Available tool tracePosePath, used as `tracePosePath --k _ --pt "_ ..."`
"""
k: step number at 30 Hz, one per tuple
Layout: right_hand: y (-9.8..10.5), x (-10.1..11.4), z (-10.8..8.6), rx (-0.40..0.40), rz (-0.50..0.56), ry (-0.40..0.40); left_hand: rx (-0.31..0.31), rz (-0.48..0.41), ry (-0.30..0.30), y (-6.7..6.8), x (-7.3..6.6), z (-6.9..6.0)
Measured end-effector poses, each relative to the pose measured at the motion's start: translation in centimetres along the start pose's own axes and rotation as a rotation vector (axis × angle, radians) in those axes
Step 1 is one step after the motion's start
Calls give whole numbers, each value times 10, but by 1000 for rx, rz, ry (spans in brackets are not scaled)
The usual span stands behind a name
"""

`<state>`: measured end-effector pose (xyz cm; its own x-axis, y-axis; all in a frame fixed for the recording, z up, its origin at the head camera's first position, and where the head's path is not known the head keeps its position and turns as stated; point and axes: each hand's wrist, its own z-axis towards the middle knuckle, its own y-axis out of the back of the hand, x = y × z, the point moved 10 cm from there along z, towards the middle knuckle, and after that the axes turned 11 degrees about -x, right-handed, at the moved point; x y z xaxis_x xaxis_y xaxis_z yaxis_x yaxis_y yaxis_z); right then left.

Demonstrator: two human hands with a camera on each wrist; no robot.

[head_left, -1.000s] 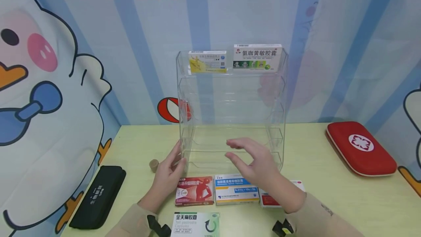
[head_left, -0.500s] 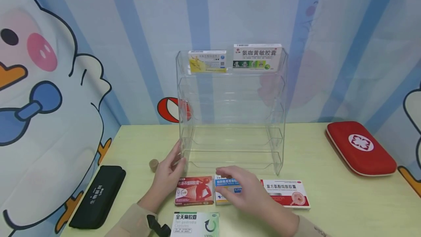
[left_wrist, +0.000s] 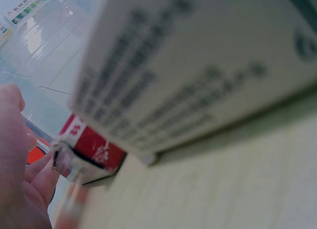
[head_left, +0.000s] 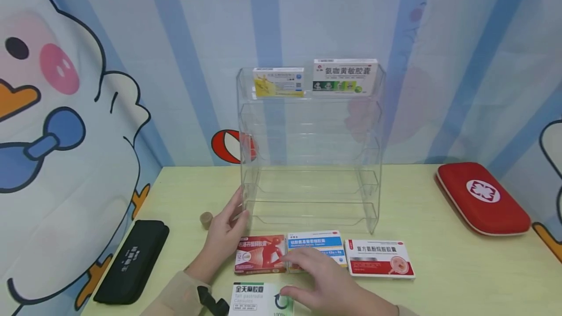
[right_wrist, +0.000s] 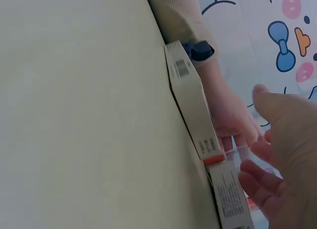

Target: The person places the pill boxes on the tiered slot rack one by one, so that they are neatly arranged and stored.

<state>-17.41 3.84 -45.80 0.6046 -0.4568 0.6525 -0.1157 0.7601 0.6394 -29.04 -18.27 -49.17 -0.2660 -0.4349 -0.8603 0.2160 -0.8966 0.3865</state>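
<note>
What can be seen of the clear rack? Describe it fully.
The clear rack looks like transparent plastic, with side walls and low-fronted tiers. It stands upright on the table. Its top tier holds a yellow-and-white box and a white-and-green box. The left hand touches its lower left side.
</note>
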Motion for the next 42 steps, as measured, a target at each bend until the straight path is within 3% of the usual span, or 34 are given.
tracePosePath --k 4,11,17,19,30,35,42 --pt "-10 -1 -8 79 -58 -31 4 -6 -11 0 -2 0" --pt "-15 6 -14 69 -74 51 5 -6 -18 -1 -4 0" --pt "-26 1 -18 178 -95 8 12 -16 -28 -2 -8 1" --pt "-28 2 -19 194 -113 26 13 -17 -29 -3 -9 1" --pt "-27 7 -20 161 -136 93 8 -9 -19 -2 -4 1" --pt "-27 7 -18 171 -89 42 9 -7 -17 -1 -6 0" --pt "-28 -6 -19 198 93 -151 5 -10 -20 0 -8 0"
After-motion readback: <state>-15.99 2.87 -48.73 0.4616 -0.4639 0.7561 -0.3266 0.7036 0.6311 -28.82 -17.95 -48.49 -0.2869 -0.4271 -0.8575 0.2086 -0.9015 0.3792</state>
